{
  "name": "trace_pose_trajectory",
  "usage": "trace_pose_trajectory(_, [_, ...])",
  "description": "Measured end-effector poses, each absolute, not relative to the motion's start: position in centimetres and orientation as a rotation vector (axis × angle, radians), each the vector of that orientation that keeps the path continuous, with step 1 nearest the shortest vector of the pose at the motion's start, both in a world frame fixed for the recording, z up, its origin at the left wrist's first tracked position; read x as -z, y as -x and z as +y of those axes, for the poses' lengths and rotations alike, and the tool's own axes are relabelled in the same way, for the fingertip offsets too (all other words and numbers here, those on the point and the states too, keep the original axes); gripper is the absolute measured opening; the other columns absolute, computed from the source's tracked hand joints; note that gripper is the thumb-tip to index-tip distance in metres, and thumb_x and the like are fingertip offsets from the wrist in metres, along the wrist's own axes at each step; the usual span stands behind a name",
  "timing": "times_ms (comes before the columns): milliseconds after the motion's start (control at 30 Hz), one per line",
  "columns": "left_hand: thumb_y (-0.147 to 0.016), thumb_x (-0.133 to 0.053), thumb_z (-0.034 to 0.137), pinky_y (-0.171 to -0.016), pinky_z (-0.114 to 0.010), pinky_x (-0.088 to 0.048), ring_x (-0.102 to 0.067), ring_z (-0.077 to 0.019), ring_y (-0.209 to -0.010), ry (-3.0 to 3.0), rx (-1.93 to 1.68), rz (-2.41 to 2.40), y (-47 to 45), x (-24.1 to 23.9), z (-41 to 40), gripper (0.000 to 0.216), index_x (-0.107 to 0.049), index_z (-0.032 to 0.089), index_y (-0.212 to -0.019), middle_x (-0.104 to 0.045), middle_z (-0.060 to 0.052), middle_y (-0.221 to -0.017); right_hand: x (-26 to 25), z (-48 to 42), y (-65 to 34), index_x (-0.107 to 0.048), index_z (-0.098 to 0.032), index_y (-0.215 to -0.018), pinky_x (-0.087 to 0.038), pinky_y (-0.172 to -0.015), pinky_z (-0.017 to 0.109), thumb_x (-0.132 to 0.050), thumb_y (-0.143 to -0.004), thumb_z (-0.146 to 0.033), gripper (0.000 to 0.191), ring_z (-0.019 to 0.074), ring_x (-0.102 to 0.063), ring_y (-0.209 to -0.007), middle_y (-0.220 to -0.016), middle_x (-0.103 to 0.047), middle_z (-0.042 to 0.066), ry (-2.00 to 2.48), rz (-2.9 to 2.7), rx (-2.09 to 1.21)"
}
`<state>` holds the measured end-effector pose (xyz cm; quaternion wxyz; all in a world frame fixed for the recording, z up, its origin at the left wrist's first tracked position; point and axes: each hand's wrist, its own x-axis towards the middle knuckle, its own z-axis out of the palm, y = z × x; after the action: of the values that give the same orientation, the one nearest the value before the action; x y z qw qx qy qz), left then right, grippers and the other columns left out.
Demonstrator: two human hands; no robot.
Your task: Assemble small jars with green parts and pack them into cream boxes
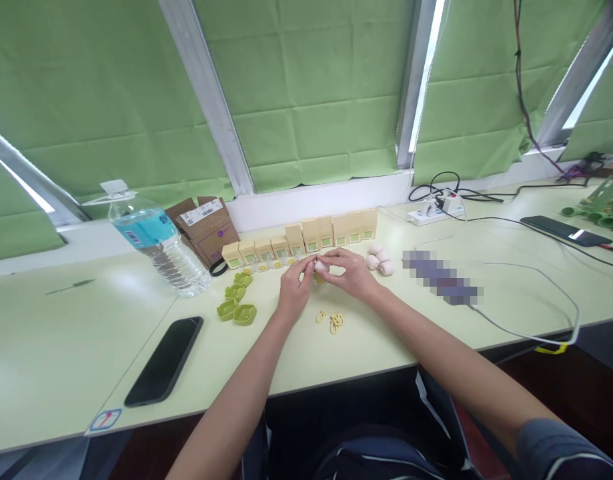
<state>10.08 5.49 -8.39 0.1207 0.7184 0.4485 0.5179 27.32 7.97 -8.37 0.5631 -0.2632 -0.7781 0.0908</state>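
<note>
Pinching a seemingly light, probably smooth pink piece (321,267) by its sides, the left hand (294,285) and right hand (352,273) shared a grip between the front and back edges of the table (356,350).

big clear water bottle (159,243) with a blue label, well off to the left of the left hand (295,287) and a bit beyond it. open cardboard box (211,233) right beside that. black phone (165,360) is left of the same hand and closer in, lying flat. way further left there's a thin grey tool (70,287), can't tell what. right of the right hand (353,275): blurred-out dark thing (443,279) with a white cable (577,313), white power strip (433,215) farther back, then a dark slab (566,231) and green tubes (609,221). green blinds (316,87) beyond both hands.
</note>
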Motion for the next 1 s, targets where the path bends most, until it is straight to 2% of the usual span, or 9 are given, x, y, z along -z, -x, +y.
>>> trace_pose_trajectory(100, [-0.098,-0.049,0.035,-0.099,-0.036,-0.048,-0.065,-0.0212,-0.111,-2.076,-1.503,1.319,-10.0,8.3,5.4,0.030,-0.069,0.023,-0.118,-0.072,-0.007,-0.120,8.4,8.0,-27.3,-0.077,-0.023,-0.109,-0.059,-0.081,0.033,-0.070,-0.087,-0.029,0.023,0.0187,-0.070,-0.090,-0.099,-0.073,0.007,0.615,-1.849,-0.195])
trace_pose_trajectory(200, [-0.097,-0.051,0.038,-0.090,-0.033,-0.051,-0.068,-0.0195,-0.098,-2.028,-1.477,1.329,-10.0,8.2,5.3,0.031,-0.066,0.023,-0.120,-0.073,-0.006,-0.112,8.3,8.0,-27.3,-0.077,-0.023,-0.107,-0.058,-0.079,0.033,-0.069,-0.087,-0.028,0.022,0.0191,-0.070,-0.089,-0.097,-0.073,0.008,0.625,-1.867,-0.170])
trace_pose_trajectory(300, [-0.097,-0.050,0.039,-0.086,-0.031,-0.051,-0.068,-0.0184,-0.092,-2.008,-1.468,1.311,-10.2,8.0,5.0,0.028,-0.066,0.022,-0.113,-0.073,-0.005,-0.105,8.2,8.0,-27.3,-0.077,-0.024,-0.107,-0.058,-0.077,0.032,-0.070,-0.087,-0.028,0.022,0.0187,-0.069,-0.087,-0.095,-0.073,0.007,0.626,-1.868,-0.177])
trace_pose_trajectory(400, [-0.098,-0.048,0.038,-0.087,-0.032,-0.050,-0.066,-0.0188,-0.096,-1.993,-1.488,1.289,-10.4,7.7,4.9,0.027,-0.067,0.022,-0.109,-0.072,-0.005,-0.107,8.2,8.0,-27.5,-0.076,-0.023,-0.107,-0.059,-0.080,0.033,-0.069,-0.087,-0.031,0.022,0.0189,-0.069,-0.088,-0.095,-0.073,0.007,0.629,-1.862,-0.210])
trace_pose_trajectory(533, [-0.099,-0.046,0.034,-0.093,-0.034,-0.048,-0.063,-0.0200,-0.107,-2.033,-1.489,1.259,-10.5,7.5,4.8,0.028,-0.067,0.023,-0.114,-0.070,-0.006,-0.118,8.2,8.1,-27.8,-0.074,-0.023,-0.112,-0.061,-0.083,0.035,-0.068,-0.089,-0.035,0.027,0.0198,-0.069,-0.094,-0.103,-0.074,0.007,0.667,-1.851,-0.332])
trace_pose_trajectory(633, [-0.096,-0.052,0.033,-0.091,-0.035,-0.048,-0.062,-0.0203,-0.107,-2.112,-1.450,1.265,-10.4,7.4,4.6,0.030,-0.063,0.024,-0.123,-0.068,-0.006,-0.121,8.1,8.1,-28.0,-0.074,-0.024,-0.114,-0.063,-0.085,0.035,-0.069,-0.088,-0.041,0.032,0.0199,-0.071,-0.095,-0.105,-0.075,0.007,0.689,-1.776,-0.494])
trace_pose_trajectory(767, [-0.088,-0.065,0.029,-0.094,-0.036,-0.048,-0.059,-0.0212,-0.110,-2.194,-1.395,1.295,-10.5,7.4,4.2,0.045,-0.056,0.027,-0.132,-0.063,-0.007,-0.125,8.2,8.3,-28.1,-0.075,-0.022,-0.112,-0.063,-0.087,0.035,-0.071,-0.085,-0.045,0.036,0.0209,-0.073,-0.095,-0.106,-0.076,0.006,0.738,-1.677,-0.693])
trace_pose_trajectory(867, [-0.084,-0.070,0.027,-0.095,-0.036,-0.048,-0.058,-0.0216,-0.111,-2.220,-1.405,1.314,-10.5,7.5,4.4,0.047,-0.057,0.027,-0.129,-0.063,-0.007,-0.123,8.3,8.4,-28.1,-0.075,-0.022,-0.113,-0.063,-0.084,0.035,-0.069,-0.086,-0.046,0.036,0.0221,-0.074,-0.096,-0.105,-0.077,0.006,0.755,-1.680,-0.799])
trace_pose_trajectory(1000, [-0.083,-0.069,0.022,-0.094,-0.036,-0.049,-0.060,-0.0215,-0.111,-2.253,-1.437,1.305,-10.3,7.8,5.1,0.042,-0.059,0.026,-0.124,-0.065,-0.006,-0.122,8.4,8.6,-28.2,-0.076,-0.023,-0.112,-0.062,-0.088,0.038,-0.056,-0.095,-0.048,0.036,0.0235,-0.072,-0.104,-0.112,-0.076,0.005,0.750,-1.689,-0.786])
